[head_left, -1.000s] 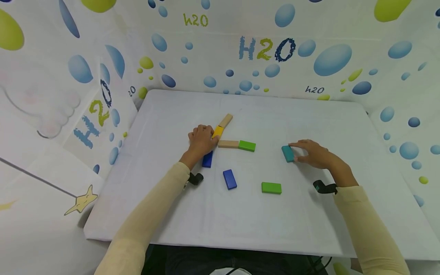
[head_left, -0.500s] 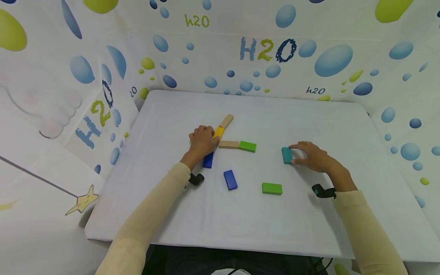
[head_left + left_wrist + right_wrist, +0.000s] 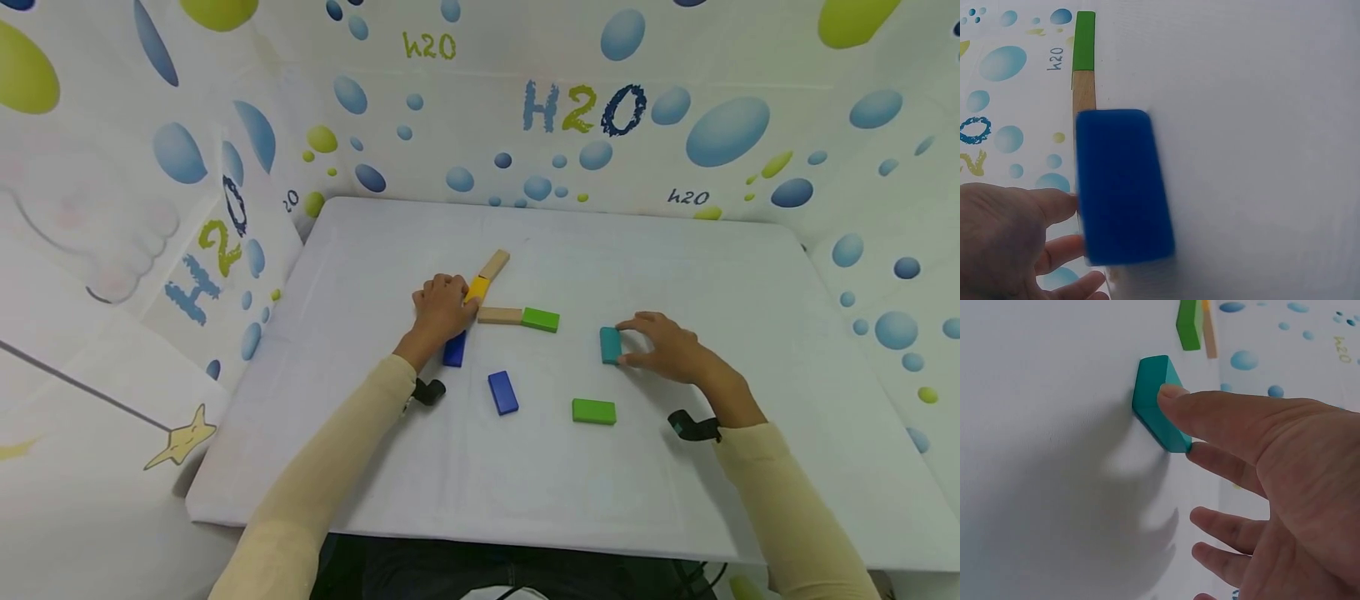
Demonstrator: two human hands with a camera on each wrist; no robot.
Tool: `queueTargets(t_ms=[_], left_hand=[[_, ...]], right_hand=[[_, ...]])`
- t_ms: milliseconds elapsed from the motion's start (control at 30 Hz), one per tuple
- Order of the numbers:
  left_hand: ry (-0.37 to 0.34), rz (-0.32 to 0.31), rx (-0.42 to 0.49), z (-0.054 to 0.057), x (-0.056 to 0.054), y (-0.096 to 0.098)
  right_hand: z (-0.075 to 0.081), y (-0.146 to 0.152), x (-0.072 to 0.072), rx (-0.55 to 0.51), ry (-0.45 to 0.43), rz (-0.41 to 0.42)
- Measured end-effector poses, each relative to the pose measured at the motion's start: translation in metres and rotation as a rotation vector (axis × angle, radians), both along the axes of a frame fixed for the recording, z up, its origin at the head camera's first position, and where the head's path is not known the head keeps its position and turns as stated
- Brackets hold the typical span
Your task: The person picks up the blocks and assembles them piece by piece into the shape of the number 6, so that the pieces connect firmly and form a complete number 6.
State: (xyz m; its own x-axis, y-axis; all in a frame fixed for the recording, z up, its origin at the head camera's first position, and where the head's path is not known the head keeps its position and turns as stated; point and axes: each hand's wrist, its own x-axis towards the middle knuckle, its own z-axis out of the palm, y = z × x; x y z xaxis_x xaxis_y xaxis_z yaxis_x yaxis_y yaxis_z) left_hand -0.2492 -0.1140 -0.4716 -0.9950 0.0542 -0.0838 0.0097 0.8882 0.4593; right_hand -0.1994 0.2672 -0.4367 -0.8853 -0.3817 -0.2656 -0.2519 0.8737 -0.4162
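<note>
My right hand (image 3: 663, 346) pinches a teal rectangular block (image 3: 611, 345) between thumb and index finger on the white table. In the right wrist view the thumb lies against the teal block (image 3: 1150, 394), with the other fingers spread. Over a joined run of blocks my left hand (image 3: 441, 307) rests with bent fingers beside a yellow block (image 3: 476, 288). A dark blue block (image 3: 453, 350) sticks out from under that hand. Seen from the left wrist, this blue block (image 3: 1124, 187) hides the fingertips, so what they hold is unclear.
A plain wooden block (image 3: 493, 264) continues the yellow one. Another wooden block (image 3: 500, 316) ends against a green block (image 3: 540, 319). Nearer the person lie a loose blue block (image 3: 502, 392) and a loose green block (image 3: 593, 411). A patterned backdrop (image 3: 480, 100) rises behind the table.
The right hand has slid the teal block left toward the joined blocks and turned it slightly, so it now stands more lengthwise. The left hand has stayed in place.
</note>
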Motion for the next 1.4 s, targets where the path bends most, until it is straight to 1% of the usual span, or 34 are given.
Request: queueTargets(t_ms=[333, 600, 933, 1400], left_hand=[[-0.006, 0.009, -0.002, 0.001, 0.0, 0.002], [0.003, 0.014, 0.003, 0.0, 0.001, 0.002], [-0.012, 0.008, -0.001, 0.0, 0.0, 0.001], [-0.006, 0.008, -0.005, 0.001, 0.0, 0.002]], right_hand=[[-0.001, -0.015, 0.003, 0.003, -0.007, -0.009], [-0.005, -0.027, 0.004, 0.014, 0.008, -0.004], [-0.009, -0.04, 0.005, 0.006, 0.027, 0.012], [-0.01, -0.054, 0.006, -0.005, 0.042, 0.048]])
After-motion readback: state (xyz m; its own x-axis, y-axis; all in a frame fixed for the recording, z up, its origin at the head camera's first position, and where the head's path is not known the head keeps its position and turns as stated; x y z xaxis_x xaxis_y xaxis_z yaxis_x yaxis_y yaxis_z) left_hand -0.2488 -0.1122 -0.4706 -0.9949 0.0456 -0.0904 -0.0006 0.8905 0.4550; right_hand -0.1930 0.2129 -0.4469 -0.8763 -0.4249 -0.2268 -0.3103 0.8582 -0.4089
